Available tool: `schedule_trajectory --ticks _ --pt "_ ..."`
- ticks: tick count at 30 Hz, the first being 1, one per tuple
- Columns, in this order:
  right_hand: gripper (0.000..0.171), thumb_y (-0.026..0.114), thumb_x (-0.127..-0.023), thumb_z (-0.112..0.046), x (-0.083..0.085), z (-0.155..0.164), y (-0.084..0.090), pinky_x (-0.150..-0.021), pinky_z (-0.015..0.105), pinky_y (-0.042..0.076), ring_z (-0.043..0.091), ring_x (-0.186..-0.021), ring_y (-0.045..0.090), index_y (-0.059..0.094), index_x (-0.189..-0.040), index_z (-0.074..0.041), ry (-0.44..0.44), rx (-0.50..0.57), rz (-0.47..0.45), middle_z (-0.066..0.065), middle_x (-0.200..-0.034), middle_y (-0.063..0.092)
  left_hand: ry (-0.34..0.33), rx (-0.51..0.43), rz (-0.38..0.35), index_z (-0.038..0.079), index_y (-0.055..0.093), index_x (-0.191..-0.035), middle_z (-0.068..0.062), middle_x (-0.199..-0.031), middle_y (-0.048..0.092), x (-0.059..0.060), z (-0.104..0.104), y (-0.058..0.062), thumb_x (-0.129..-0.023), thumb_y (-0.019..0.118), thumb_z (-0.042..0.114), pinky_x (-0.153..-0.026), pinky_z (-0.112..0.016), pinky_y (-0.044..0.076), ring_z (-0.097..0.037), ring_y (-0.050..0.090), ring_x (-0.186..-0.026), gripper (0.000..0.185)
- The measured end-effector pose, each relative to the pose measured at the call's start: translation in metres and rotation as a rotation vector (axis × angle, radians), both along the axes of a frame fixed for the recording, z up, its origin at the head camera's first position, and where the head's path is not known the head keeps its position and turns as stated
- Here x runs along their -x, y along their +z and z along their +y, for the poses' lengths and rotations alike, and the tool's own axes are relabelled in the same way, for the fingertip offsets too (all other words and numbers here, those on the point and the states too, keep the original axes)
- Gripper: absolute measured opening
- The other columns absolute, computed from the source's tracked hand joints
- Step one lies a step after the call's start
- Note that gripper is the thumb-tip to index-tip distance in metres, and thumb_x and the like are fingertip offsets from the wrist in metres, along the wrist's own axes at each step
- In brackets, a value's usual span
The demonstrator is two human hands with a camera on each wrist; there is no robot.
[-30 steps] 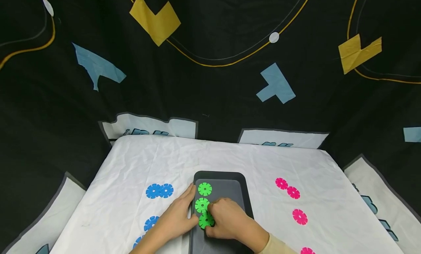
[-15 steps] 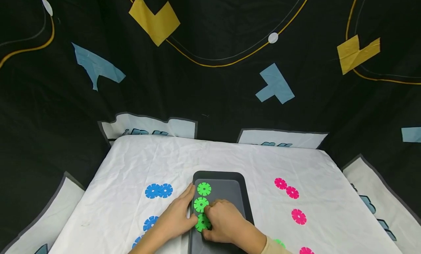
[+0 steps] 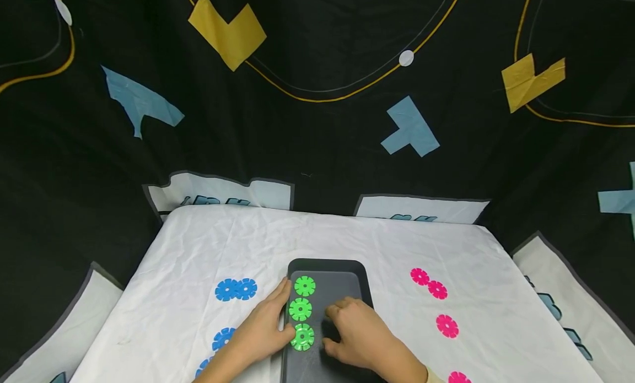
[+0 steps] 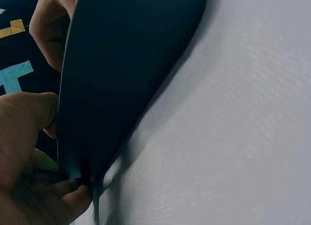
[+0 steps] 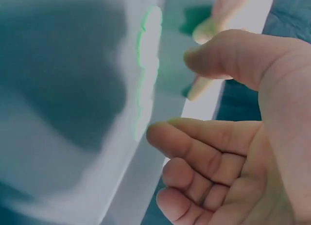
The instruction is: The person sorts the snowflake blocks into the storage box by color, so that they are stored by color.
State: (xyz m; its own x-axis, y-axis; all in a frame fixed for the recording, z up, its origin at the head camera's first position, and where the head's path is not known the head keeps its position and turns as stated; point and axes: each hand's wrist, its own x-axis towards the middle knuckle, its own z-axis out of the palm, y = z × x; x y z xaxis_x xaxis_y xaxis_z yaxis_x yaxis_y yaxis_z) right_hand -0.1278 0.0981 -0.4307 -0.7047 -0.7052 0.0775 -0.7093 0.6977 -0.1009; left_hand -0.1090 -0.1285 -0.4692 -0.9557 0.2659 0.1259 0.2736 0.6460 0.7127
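A dark grey baking tray [image 3: 342,277] lies on the white cloth. Three green notched plastic discs sit in a column along its left side: a far one [image 3: 305,286], a middle one [image 3: 300,309] and a near one [image 3: 302,337]. My left hand [image 3: 265,330] grips the tray's left side, thumb at the rim beside the near disc; in the left wrist view, its fingers curl at the tray's corner. Just right of the discs, my right hand [image 3: 361,332] hovers over the tray. Its fingers [image 5: 170,142] are loosely bent and apart from the thumb, with nothing between them.
Several blue notched discs [image 3: 236,289] lie on the cloth left of the tray, some partly behind the left arm. Pink discs [image 3: 447,326] are scattered to the right. A black curtain [image 3: 317,151] with tape pieces hangs behind the table.
My right hand slid the near green disc left into line with the others, then let go and drew off to the right. The left hand keeps its hold on the tray.
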Motion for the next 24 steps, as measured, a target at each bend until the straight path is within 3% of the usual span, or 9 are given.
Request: schedule_trajectory --ticks 11,19,24 --pt "0.033 0.074 -0.079 -0.027 -0.005 0.042 0.007 -0.069 0.027 0.050 0.006 -0.079 0.051 0.071 -0.105 -0.007 -0.110 0.167 -0.089 -0.009 -0.080 0.060 0.004 0.008 -0.007 -0.006 0.030 -0.149 -0.019 -0.157 0.024 0.001 0.001 -0.001 -0.073 0.063 0.010 -0.109 -0.045 0.032 -0.028 0.026 -0.142 0.085" --pt "0.027 0.072 -0.079 -0.018 -0.015 0.082 0.004 -0.063 0.021 0.046 0.005 -0.077 0.048 0.070 -0.104 -0.007 -0.234 0.239 -0.059 -0.014 -0.081 0.057 0.009 0.013 -0.009 -0.005 0.030 -0.150 -0.018 -0.157 0.024 0.001 0.001 -0.001 -0.073 0.063 0.011 -0.109 -0.046 0.033 -0.030 0.026 -0.142 0.085" --pt "0.028 0.070 -0.077 -0.012 -0.023 0.103 0.001 -0.064 0.023 0.048 0.008 -0.081 0.052 0.069 -0.105 -0.009 -0.326 0.234 -0.093 -0.014 -0.083 0.057 0.013 0.019 -0.010 -0.003 0.029 -0.150 -0.017 -0.157 0.024 0.000 0.001 -0.003 -0.074 0.063 0.011 -0.108 -0.045 0.034 -0.028 0.026 -0.142 0.085"
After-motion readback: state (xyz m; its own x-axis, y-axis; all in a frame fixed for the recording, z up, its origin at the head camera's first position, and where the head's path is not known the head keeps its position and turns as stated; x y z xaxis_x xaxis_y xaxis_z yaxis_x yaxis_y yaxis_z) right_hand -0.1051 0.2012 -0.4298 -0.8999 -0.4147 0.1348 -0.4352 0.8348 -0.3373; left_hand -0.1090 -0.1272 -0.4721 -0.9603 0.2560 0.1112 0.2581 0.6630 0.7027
